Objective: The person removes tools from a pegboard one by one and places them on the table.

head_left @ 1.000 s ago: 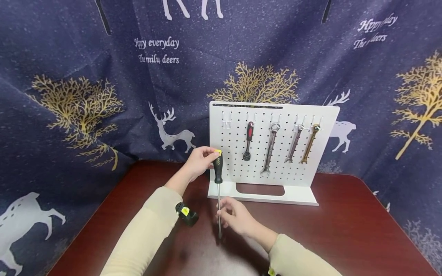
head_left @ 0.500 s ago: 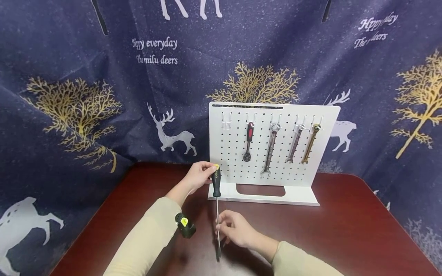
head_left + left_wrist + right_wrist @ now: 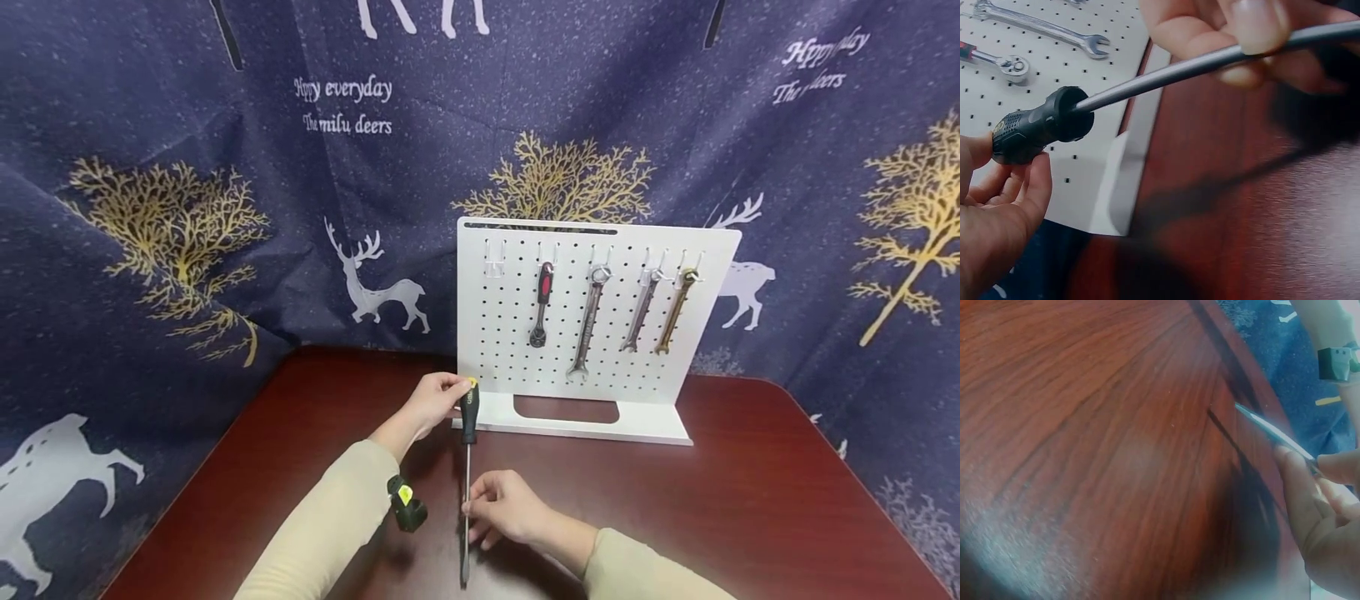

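Observation:
A screwdriver with a black handle and yellow end cap [image 3: 469, 412] is held between both hands above the table. My left hand [image 3: 435, 400] pinches the handle near its capped end; in the left wrist view, thumb and fingers lie around the dark handle [image 3: 1041, 125]. Lower down, my right hand [image 3: 510, 506] pinches the steel shaft [image 3: 1166, 75] between thumb and fingers. The flat tip [image 3: 465, 575] points down toward the front of the table. In the right wrist view the blade [image 3: 1269, 428] sticks out past the right fingertips.
A white pegboard [image 3: 510, 333] stands behind the hands. From it hang a ratchet wrench [image 3: 543, 304], a large combination wrench [image 3: 588, 325], a smaller wrench [image 3: 642, 312] and a gold-coloured one [image 3: 675, 312]. A clear hook [image 3: 495, 262] sits at its upper left. The tabletop [image 3: 750, 500] is dark red.
Both hands have come lower and nearer the front of the table, carrying the screwdriver away from the pegboard. Each hand keeps its pinch on the screwdriver.

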`<state>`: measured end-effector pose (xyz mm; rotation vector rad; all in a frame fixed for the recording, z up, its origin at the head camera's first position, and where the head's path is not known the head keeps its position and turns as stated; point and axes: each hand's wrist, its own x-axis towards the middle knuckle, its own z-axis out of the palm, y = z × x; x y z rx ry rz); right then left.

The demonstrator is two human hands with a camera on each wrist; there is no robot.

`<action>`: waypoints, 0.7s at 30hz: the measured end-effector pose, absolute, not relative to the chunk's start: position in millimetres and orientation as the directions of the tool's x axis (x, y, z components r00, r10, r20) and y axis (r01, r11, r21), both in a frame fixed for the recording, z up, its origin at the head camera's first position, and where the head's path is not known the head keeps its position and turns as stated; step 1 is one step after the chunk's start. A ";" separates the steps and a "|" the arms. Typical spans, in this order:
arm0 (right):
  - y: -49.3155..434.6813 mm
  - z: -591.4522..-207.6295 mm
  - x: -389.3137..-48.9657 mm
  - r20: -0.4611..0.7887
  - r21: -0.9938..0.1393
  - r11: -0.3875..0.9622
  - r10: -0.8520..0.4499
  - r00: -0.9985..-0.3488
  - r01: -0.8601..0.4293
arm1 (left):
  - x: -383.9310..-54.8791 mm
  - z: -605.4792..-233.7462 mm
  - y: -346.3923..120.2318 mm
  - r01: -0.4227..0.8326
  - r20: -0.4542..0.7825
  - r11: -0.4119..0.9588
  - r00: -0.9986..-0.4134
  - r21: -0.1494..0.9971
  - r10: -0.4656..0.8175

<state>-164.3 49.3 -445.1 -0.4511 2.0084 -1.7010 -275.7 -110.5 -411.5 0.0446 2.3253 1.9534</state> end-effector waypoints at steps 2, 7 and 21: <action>48.7 -447.8 -163.9 -0.172 -0.980 0.179 -0.512 -0.841 0.092 | -275.0 -416.4 -110.1 -0.061 -0.076 0.171 -0.994 0.983 0.082; 47.7 -451.6 -162.4 -0.210 -0.973 0.186 -0.484 -0.850 0.134 | -271.9 -424.0 -109.7 -0.080 -0.095 0.170 -0.993 0.982 0.077; 41.5 -451.8 -150.3 -0.290 -0.951 0.231 -0.449 -0.845 0.203 | -255.0 -450.9 -108.0 -0.133 -0.135 0.172 -0.991 0.976 -0.004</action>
